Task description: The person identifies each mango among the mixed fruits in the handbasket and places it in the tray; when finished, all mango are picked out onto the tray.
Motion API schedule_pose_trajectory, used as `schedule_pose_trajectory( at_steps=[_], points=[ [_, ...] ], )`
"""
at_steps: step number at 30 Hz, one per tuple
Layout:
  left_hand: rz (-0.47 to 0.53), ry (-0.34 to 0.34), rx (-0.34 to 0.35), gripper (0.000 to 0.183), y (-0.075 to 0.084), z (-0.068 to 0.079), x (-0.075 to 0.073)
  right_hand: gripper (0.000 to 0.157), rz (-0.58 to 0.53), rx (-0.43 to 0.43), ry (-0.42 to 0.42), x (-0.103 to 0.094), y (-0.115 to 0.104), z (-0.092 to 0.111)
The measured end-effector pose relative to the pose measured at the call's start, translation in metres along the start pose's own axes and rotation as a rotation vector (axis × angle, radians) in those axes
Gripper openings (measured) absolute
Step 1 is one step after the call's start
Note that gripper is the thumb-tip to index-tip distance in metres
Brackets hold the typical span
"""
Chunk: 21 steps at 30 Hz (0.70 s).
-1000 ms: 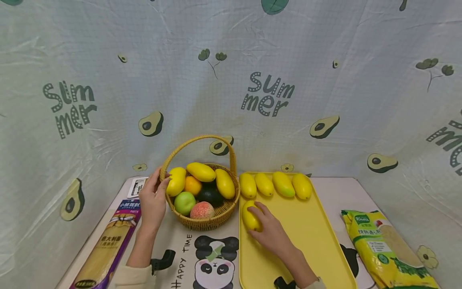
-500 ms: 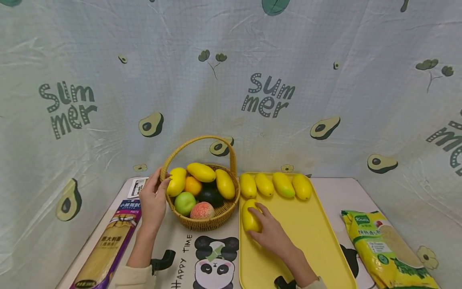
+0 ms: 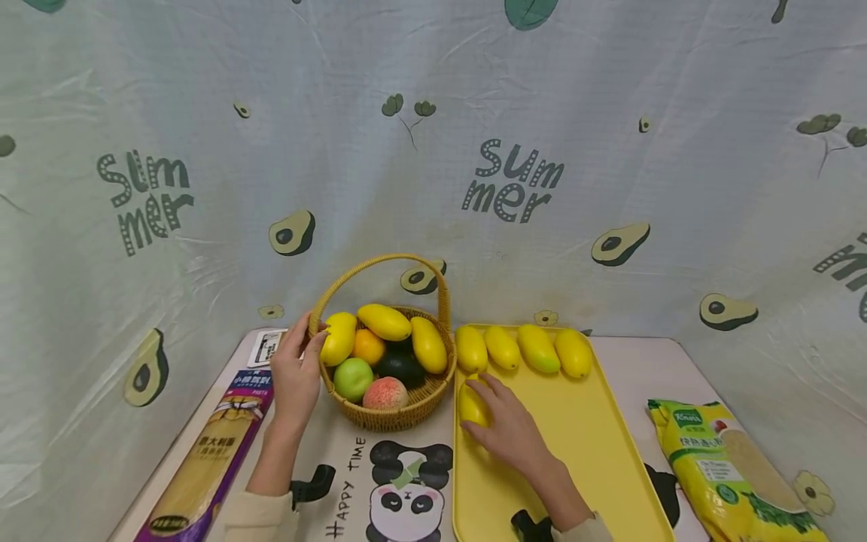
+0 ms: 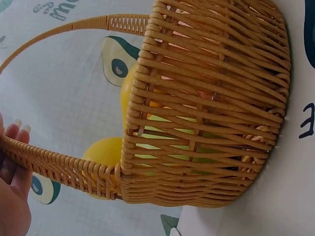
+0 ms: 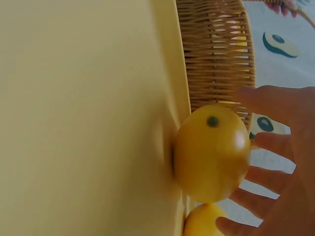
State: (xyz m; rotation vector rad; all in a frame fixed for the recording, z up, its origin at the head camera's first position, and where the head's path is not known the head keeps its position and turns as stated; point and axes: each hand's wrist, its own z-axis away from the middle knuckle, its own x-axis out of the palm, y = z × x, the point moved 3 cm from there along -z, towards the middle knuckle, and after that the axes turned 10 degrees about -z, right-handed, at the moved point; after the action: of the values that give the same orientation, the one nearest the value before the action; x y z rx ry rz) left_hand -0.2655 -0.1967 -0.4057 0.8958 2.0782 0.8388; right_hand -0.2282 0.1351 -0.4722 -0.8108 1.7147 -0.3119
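A wicker basket (image 3: 393, 418) holds several mangoes, a green apple (image 3: 353, 379), a peach (image 3: 385, 394), an orange (image 3: 369, 347) and a dark avocado (image 3: 401, 366). My left hand (image 3: 298, 376) holds the side of its arched handle (image 4: 69, 167), fingers passing behind it in the left wrist view. On the yellow tray (image 3: 542, 444), my right hand (image 3: 509, 423) is over a single mango (image 5: 212, 155) near the left rim. Its fingers are spread and loosely bent, the thumb standing off the fruit in the right wrist view. Several more mangoes (image 3: 538, 349) line the tray's far end.
A spaghetti pack (image 3: 210, 452) lies left of the basket, with a small white card (image 3: 267, 348) behind it. Right of the tray rests a yellow-green Knorr bag (image 3: 734, 470). A patterned curtain (image 3: 406, 173) encloses the back and sides. A panda print (image 3: 409, 497) marks the tabletop.
The head view has swung slightly left, shifting the whole scene rightward. My right hand has moved a little left over the mango, covering more of it. The left hand stays at the handle.
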Motion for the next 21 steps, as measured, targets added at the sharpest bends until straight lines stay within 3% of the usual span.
schedule_pose_trajectory(
  at_steps=[12,16,21],
  points=[
    [0.016,0.000,-0.001,0.044,0.000,-0.001,-0.002,0.061,-0.048,-0.070,0.038,0.005,-0.020,-0.032],
    [0.027,-0.005,-0.010,0.045,0.000,0.000,-0.002,0.059,-0.063,-0.100,0.024,0.008,-0.028,-0.045],
    [0.028,-0.024,-0.014,0.045,0.001,0.000,-0.002,0.061,-0.114,-0.079,-0.014,0.010,-0.036,-0.060]
  ],
)
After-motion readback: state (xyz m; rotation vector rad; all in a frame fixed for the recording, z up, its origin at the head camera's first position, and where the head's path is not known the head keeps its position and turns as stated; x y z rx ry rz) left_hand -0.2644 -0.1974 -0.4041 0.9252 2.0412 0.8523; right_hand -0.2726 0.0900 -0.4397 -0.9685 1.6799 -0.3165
